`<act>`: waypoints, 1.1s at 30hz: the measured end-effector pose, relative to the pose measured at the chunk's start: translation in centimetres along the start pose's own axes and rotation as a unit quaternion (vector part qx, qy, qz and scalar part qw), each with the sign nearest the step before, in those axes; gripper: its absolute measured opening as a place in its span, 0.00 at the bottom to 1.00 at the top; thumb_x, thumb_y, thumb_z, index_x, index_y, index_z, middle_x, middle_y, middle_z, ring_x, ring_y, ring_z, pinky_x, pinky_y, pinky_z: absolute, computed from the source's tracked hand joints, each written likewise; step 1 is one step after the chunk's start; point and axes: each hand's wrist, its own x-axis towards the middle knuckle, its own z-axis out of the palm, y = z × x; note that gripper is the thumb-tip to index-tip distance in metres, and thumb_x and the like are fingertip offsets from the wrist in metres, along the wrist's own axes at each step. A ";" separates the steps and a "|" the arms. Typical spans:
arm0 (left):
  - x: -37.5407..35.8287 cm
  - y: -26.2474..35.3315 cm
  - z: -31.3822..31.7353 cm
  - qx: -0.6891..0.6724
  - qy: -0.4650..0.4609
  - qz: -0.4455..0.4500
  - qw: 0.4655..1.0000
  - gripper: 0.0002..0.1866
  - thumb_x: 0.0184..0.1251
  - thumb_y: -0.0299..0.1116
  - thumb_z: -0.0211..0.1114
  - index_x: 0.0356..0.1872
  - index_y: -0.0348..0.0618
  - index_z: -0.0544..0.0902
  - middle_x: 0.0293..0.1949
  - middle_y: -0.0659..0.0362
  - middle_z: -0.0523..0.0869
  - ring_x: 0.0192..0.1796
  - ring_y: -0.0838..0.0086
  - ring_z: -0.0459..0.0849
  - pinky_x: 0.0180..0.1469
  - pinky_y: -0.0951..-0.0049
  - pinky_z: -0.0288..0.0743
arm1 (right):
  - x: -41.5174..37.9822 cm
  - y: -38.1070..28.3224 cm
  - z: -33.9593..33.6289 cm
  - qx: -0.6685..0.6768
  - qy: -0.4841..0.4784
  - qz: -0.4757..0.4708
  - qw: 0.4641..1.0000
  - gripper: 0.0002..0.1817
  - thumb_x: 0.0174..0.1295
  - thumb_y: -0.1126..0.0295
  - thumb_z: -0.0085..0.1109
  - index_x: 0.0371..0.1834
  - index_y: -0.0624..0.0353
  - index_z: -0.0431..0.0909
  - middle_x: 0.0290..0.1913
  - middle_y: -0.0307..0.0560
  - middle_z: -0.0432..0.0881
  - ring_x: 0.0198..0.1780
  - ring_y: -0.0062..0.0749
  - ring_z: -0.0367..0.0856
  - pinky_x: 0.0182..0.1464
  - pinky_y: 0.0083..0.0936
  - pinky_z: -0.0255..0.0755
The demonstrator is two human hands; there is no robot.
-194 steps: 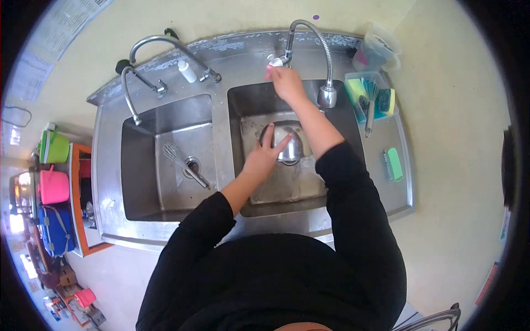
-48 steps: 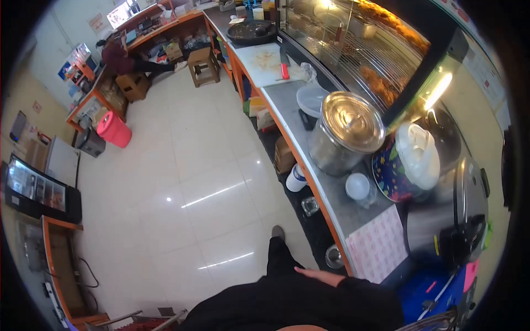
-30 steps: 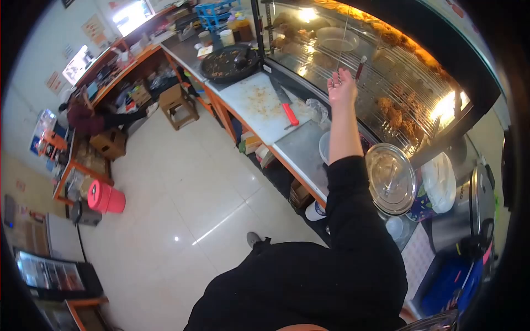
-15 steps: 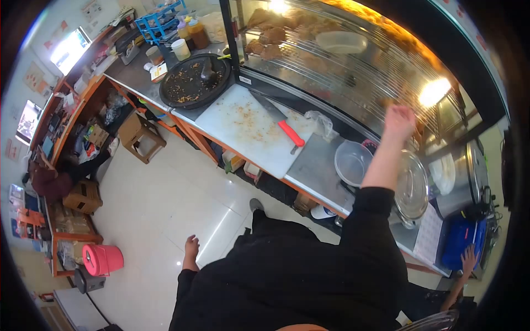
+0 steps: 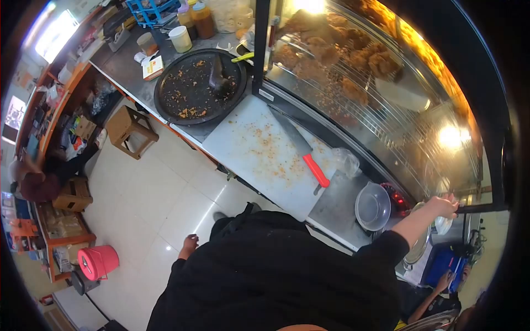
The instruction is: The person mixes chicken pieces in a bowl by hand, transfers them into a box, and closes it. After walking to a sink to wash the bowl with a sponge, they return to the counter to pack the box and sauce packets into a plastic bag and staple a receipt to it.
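Note:
At the right, my right hand (image 5: pixel 443 206) reaches past the lower corner of the glass display cabinet (image 5: pixel 499 207), its fingers extended at the edge of the frame. A round clear lid (image 5: pixel 417 251) is partly hidden under that forearm. A clear plastic bowl (image 5: pixel 372 207) stands on the counter just left of the arm. My left hand (image 5: pixel 190 244) hangs low beside my body over the floor, fingers loosely bent, holding nothing. On the white cutting board (image 5: pixel 232 140), strewn with crumbs, lies a knife with a red handle (image 5: pixel 316 170).
Fried pieces (image 5: pixel 353 52) lie on wire racks inside the cabinet. A black round tray (image 5: pixel 171 83) with crumbs and a dark scoop sits left of the board. A crumpled plastic bag (image 5: pixel 345 161) rests by the knife. Another person's arm (image 5: pixel 428 300) is near a blue bag (image 5: pixel 439 263).
My right hand has moved right and down, from in front of the cabinet glass to its lower corner. The view has shifted. The other person's hand has moved on the blue bag.

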 end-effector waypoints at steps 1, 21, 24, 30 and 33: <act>0.4 3.6 -1.5 -0.131 0.043 -0.268 0.954 0.18 0.61 0.38 0.59 0.52 0.48 0.75 0.36 0.58 0.83 0.32 0.68 0.82 0.30 0.61 0.77 | -3.1 -1.0 0.6 -0.012 0.003 -0.056 0.998 0.22 0.58 0.66 0.53 0.53 0.62 0.61 0.43 0.54 0.73 0.43 0.42 0.75 0.44 0.40 0.71; 8.6 -4.2 -32.4 -0.209 -0.136 -0.183 0.951 0.25 0.65 0.46 0.57 0.55 0.36 0.75 0.54 0.44 0.78 0.60 0.57 0.72 0.65 0.65 0.61 | -65.4 4.8 -28.0 -0.382 -0.827 0.139 0.388 0.09 0.63 0.71 0.47 0.33 0.62 0.78 0.33 0.52 0.78 0.37 0.42 0.77 0.42 0.32 0.69; 10.9 -7.1 -38.4 -0.195 -0.128 -0.216 0.948 0.25 0.65 0.45 0.56 0.55 0.36 0.76 0.53 0.45 0.78 0.60 0.57 0.73 0.64 0.65 0.61 | -61.0 12.4 -36.1 -0.519 -0.843 -0.095 -0.102 0.13 0.65 0.65 0.44 0.40 0.59 0.78 0.38 0.51 0.79 0.40 0.42 0.78 0.45 0.36 0.70; 18.0 -9.7 -47.8 -0.163 -0.133 -0.248 0.946 0.23 0.65 0.44 0.56 0.54 0.36 0.77 0.53 0.45 0.79 0.60 0.58 0.73 0.64 0.65 0.62 | -68.9 12.0 -32.4 -0.659 -0.710 0.245 0.038 0.16 0.66 0.61 0.41 0.44 0.59 0.77 0.40 0.50 0.80 0.42 0.42 0.78 0.46 0.37 0.70; 21.9 -9.4 -51.8 -0.141 -0.152 -0.255 0.944 0.23 0.66 0.44 0.56 0.53 0.36 0.77 0.52 0.46 0.79 0.59 0.59 0.73 0.64 0.65 0.62 | -77.1 12.7 -26.9 -0.626 -0.679 0.362 0.124 0.18 0.67 0.59 0.39 0.45 0.58 0.76 0.41 0.50 0.80 0.43 0.41 0.78 0.46 0.37 0.70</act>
